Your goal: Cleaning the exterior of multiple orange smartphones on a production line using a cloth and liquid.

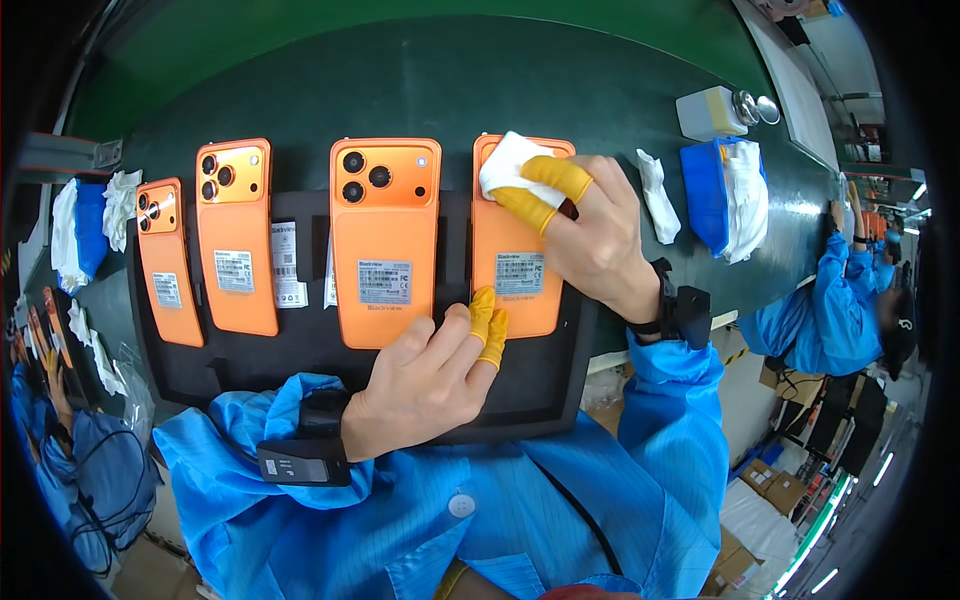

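Observation:
Several orange smartphones lie back up in a row, each with a label on its back. My right hand (597,232), in yellow finger cots, pinches a folded white wiping cloth (512,160) against the top of the rightmost smartphone (515,237). The cloth and fingers hide its camera area. At that phone's lower left edge, the cotted fingertips of my left hand (425,375) are pressed together on it. Just left lies another smartphone (385,240), its round lenses showing. Farther left are a third smartphone (238,235) and a smaller-looking one (170,260).
Under the phones is a black tray (290,375) on a dark green table (420,80). At right stand a pump bottle (710,113), a blue box of white cloths (707,195) and a crumpled cloth (657,197). Another person in blue (830,310) is at far right.

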`<state>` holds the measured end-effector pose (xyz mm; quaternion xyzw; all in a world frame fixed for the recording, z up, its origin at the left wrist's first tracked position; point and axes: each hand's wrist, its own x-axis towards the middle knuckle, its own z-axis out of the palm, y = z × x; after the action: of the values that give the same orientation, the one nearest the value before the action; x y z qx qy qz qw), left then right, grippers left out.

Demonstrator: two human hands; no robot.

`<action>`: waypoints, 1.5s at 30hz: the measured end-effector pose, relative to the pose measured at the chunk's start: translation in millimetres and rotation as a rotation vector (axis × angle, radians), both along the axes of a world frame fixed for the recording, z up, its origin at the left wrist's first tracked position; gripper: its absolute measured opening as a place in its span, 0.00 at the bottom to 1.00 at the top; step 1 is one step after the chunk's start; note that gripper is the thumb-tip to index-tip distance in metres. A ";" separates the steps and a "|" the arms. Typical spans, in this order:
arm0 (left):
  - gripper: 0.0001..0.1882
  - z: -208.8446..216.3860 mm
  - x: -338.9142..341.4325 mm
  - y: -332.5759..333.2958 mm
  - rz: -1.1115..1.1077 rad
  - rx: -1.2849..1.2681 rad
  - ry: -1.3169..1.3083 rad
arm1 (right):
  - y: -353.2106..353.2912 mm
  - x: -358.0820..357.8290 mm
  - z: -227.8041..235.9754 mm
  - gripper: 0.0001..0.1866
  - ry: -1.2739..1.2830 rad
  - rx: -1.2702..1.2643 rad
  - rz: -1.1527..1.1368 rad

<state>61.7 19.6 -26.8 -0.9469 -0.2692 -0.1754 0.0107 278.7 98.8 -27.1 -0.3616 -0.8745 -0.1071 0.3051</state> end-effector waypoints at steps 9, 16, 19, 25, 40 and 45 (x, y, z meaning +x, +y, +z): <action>0.13 2.5 -0.1 -0.8 0.021 -0.014 0.017 | -8.2 19.3 5.2 0.15 -0.040 0.018 -0.025; 0.13 1.0 -1.6 1.1 0.012 -0.012 0.024 | -5.9 21.7 1.8 0.15 -0.035 0.074 -0.045; 0.13 -0.2 -3.3 -0.1 0.012 -0.007 0.023 | -5.0 22.6 -1.2 0.16 0.020 0.104 -0.051; 0.13 0.5 -2.9 -1.0 0.003 -0.011 0.020 | -2.8 27.6 -0.8 0.15 0.029 0.119 -0.094; 0.13 0.8 -0.8 0.0 0.024 -0.008 0.008 | -10.4 19.2 2.3 0.18 -0.009 0.120 -0.272; 0.13 0.8 0.7 -1.3 0.010 -0.013 0.008 | -37.0 11.1 -0.6 0.20 0.025 0.040 -0.283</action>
<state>62.4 18.4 -26.0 -0.9463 -0.2752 -0.1698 0.0064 289.8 61.8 -27.7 -0.4766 -0.8085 -0.1620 0.3049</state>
